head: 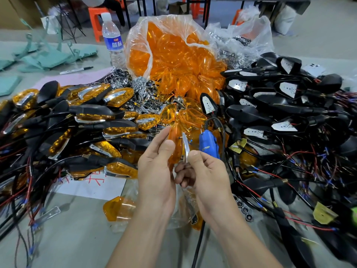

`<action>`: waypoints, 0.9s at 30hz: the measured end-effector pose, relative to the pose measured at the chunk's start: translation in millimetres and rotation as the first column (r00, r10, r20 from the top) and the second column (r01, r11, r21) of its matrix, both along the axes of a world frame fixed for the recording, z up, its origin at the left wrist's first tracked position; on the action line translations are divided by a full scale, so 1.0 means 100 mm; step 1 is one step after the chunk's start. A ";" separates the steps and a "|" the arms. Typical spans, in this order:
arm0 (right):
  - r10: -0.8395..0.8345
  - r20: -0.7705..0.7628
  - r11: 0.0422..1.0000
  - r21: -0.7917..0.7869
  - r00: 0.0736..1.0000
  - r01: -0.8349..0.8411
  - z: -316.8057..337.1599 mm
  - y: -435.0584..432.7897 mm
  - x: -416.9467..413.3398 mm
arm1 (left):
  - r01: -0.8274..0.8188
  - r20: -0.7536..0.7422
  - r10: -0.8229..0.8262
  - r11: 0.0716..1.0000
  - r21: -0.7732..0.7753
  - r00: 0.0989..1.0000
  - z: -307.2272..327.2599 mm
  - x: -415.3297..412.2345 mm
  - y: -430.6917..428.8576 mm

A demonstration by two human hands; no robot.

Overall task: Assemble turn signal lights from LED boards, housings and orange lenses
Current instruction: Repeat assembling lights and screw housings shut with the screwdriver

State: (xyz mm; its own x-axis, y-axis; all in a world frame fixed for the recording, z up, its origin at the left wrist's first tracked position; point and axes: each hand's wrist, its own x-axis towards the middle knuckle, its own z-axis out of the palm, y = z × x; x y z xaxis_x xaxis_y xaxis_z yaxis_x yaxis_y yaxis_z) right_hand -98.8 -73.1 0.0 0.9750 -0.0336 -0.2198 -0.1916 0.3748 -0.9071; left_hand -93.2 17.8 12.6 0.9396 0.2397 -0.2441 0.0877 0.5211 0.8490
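A: What is seen in the head view?

B: An orange lens point(174, 144) is pinched by the left hand point(156, 175) and held up above the desk point(77, 238). A curved chrome trim point(186, 146) is gripped between the thumb and fingers of the right hand point(209, 176), just beside the lens. Contact cannot be confirmed.

A: And the other parts?

B: Finished lights point(87, 117) are heaped on the left and black housings with LED boards point(280, 97) on the right. A bag of lenses point(173, 55) is set behind.

A: What could be spoiled from here?

B: If the trim is pressed in askew, it would likely be seated crooked or bent. The lens might be cracked by too hard a squeeze. The blue tool point(209, 142) just beyond could be knocked.
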 end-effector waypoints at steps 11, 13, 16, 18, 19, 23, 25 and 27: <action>0.114 -0.005 0.993 0.015 0.993 -0.114 0.02 -0.10 -0.01 | -0.043 0.079 0.036 0.995 0.089 0.996 0.02 0.04 0.05; 0.124 0.011 0.992 -0.026 0.992 -0.124 0.01 -0.12 0.00 | -0.048 0.084 0.039 0.994 0.101 0.996 0.03 0.04 0.04; 0.110 0.009 0.992 -0.058 0.994 -0.110 0.00 -0.12 0.01 | -0.067 0.102 0.054 0.989 0.129 0.993 0.00 0.04 0.02; 0.103 0.001 0.993 -0.062 0.995 -0.103 -0.01 -0.12 0.01 | -0.075 0.124 0.055 0.985 0.156 0.991 -0.01 0.03 0.02; 0.104 0.001 0.992 -0.067 0.995 -0.104 -0.02 -0.12 0.01 | -0.076 0.138 0.052 0.981 0.180 0.989 -0.01 0.03 0.02; 0.139 -0.002 0.984 -0.111 0.990 -0.139 -0.02 -0.14 0.01 | -0.089 0.188 0.042 0.964 0.252 0.981 -0.01 0.04 0.06; 0.152 -0.003 0.981 -0.120 0.988 -0.152 -0.01 -0.13 0.00 | -0.101 0.197 0.049 0.960 0.262 0.979 -0.02 0.04 0.07; 0.157 0.006 0.980 -0.128 0.988 -0.155 -0.02 -0.09 -0.01 | -0.109 0.186 0.063 0.962 0.250 0.981 -0.04 0.02 0.05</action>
